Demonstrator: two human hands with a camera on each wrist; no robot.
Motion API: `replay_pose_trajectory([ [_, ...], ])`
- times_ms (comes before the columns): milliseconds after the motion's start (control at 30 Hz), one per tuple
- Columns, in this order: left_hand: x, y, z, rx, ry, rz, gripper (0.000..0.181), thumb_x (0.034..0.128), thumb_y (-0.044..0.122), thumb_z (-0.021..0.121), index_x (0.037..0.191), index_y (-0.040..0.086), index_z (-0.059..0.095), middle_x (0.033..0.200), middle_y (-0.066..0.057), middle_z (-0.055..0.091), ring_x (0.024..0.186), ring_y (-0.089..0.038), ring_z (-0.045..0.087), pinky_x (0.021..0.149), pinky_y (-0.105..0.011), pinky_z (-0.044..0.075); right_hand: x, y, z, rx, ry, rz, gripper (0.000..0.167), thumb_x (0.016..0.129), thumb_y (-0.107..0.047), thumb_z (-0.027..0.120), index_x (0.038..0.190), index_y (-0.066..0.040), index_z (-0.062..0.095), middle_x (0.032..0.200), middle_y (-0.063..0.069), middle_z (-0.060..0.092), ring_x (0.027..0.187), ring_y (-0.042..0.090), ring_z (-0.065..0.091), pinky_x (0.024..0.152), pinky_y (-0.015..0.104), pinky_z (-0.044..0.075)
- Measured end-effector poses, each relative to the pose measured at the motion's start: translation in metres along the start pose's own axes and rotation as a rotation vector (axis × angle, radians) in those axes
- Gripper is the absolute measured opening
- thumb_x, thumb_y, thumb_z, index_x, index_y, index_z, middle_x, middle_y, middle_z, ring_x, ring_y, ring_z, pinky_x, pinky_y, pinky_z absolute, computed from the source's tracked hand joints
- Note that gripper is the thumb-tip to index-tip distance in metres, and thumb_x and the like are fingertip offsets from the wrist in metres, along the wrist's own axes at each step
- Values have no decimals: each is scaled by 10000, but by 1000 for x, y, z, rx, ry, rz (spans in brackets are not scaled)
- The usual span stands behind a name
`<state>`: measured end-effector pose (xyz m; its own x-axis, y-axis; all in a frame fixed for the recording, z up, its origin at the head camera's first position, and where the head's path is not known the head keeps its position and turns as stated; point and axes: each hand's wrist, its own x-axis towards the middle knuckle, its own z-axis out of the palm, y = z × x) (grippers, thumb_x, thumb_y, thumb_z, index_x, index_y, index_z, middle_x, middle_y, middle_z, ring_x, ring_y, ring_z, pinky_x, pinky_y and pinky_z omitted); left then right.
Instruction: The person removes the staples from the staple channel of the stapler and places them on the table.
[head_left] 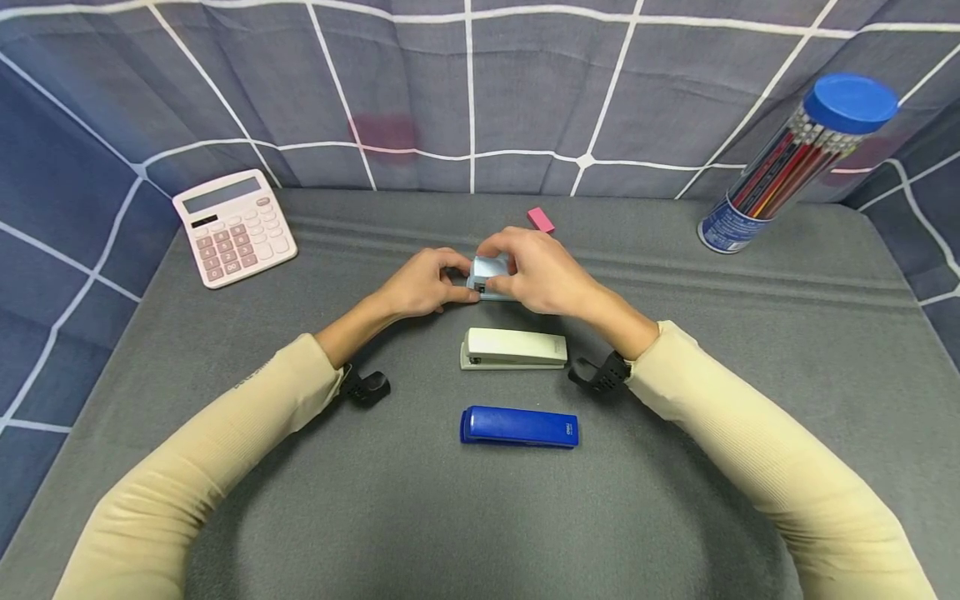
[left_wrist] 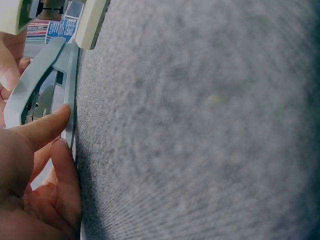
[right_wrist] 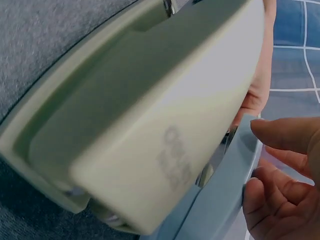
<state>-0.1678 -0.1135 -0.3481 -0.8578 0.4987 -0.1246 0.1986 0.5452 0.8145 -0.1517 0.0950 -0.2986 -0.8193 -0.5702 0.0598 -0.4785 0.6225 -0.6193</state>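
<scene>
Both hands are on a light blue stapler (head_left: 489, 268) near the back of the grey table. With its thumb and fingers, my left hand (head_left: 423, 283) pinches the base at the front end; the left wrist view shows this stapler (left_wrist: 37, 82) with a gap between its arm and base. My right hand (head_left: 543, 271) grips the upper arm from above, thumb on one side and fingers on the other. Closer to me lies a cream stapler (head_left: 516, 346), which covers much of the right wrist view. A dark blue stapler (head_left: 519, 427) lies nearer still.
A pink calculator (head_left: 235, 228) lies at the back left. Behind my right hand is a small pink eraser (head_left: 541, 220). At the back right stands a blue-lidded tub of pencils (head_left: 787, 167). Grid-patterned cloth (head_left: 525, 100) hangs along the far edge.
</scene>
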Motion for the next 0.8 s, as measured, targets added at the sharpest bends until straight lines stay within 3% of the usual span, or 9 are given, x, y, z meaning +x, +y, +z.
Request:
replay_pose_trajectory([
  [433, 1, -1, -1, -12, -8, 14, 299, 853, 119, 792, 1115, 5, 706, 1164, -112, 610, 546, -135, 550, 471, -294, 549, 3, 9, 1, 7, -9, -50, 302, 889, -46, 724, 1187, -17, 686, 1071, 96, 650, 822, 226, 545, 689, 328, 458],
  [700, 1, -3, -1, -15, -9, 5, 309, 852, 122, 794, 1128, 14, 705, 1139, -98, 623, 511, -125, 538, 451, -285, 537, 2, 11, -1, -22, -28, -7, 326, 875, -94, 756, 1192, -44, 697, 1063, 78, 649, 811, 214, 562, 707, 343, 467],
  [800, 1, -3, -1, -13, -11, 6, 316, 855, 131, 793, 1135, 15, 703, 1153, -99, 623, 497, -127, 536, 448, -289, 537, 0, 12, -3, -21, -21, -29, 324, 888, -104, 746, 1201, -42, 692, 1057, 67, 643, 787, 201, 549, 680, 333, 457],
])
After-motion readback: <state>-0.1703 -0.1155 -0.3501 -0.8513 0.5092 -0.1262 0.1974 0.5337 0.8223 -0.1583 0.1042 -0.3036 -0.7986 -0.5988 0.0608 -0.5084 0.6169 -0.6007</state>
